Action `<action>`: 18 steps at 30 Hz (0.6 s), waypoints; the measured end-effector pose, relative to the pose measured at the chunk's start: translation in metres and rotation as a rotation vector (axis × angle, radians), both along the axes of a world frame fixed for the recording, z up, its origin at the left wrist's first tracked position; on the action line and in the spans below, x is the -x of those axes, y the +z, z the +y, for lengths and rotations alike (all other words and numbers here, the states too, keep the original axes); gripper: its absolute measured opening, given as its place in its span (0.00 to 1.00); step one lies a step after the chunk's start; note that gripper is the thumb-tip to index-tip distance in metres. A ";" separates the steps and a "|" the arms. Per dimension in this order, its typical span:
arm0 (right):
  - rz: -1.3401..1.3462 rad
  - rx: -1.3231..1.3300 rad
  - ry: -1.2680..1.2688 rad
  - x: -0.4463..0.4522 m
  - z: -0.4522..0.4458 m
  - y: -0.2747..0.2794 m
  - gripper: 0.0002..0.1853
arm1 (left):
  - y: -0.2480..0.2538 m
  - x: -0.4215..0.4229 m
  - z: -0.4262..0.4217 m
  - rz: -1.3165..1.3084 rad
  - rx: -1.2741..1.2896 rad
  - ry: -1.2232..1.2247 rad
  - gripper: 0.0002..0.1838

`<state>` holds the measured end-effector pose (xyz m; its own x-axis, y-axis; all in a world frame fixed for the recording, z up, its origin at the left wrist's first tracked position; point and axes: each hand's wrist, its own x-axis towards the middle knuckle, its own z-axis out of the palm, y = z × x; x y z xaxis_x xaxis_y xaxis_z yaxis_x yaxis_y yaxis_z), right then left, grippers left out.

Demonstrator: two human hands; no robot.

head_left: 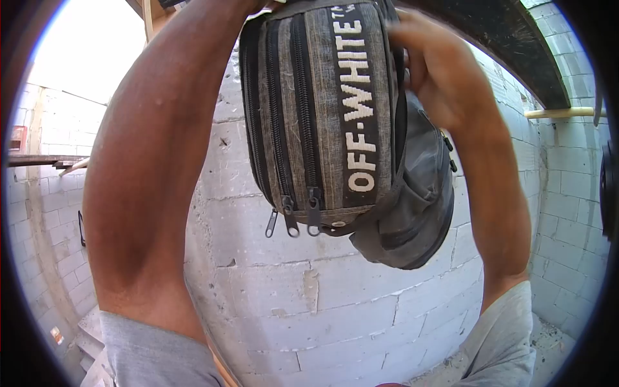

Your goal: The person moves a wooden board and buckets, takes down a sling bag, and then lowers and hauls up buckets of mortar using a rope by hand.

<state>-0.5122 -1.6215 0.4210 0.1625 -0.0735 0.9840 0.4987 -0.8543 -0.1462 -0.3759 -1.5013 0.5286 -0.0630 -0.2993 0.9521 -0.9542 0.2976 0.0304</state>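
Observation:
A dark grey fabric bag [322, 116] with several black zips and white "OFF-WHITE" lettering on a black band is held up, close in front of me. Its zip pulls hang at the lower end. My right hand [429, 61] is at its upper right edge, with fingers curled against the side; motion blurs them and the bag partly hides them. My left forearm [161, 129] rises to the bag's upper left, where the frame's top edge cuts off the hand. Behind the zippered bag, a second dark grey bag [419, 206] hangs lower and to the right.
A wall of pale blocks [348, 309] stands right in front, with more block walls at both sides. A dark beam [496, 45] crosses overhead at the right, near a pale yellowish pole [561, 113]. Steps [90, 342] show at the lower left.

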 end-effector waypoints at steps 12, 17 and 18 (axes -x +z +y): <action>0.169 -0.156 0.102 0.021 0.035 -0.049 0.14 | -0.023 -0.047 -0.005 0.346 -0.530 -0.856 0.17; 0.040 -0.259 0.273 0.061 0.016 -0.041 0.13 | -0.014 -0.038 0.004 0.396 -0.673 -1.020 0.15; -0.008 -0.267 0.287 0.074 0.007 -0.040 0.13 | -0.015 -0.034 0.002 0.401 -0.615 -1.046 0.14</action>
<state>-0.5860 -1.6142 0.3809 0.2057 -0.2798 0.9378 0.7138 -0.6126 -0.3393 -0.3421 -1.4997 0.5138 -0.2761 -0.6773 0.6819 -0.1671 0.7325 0.6599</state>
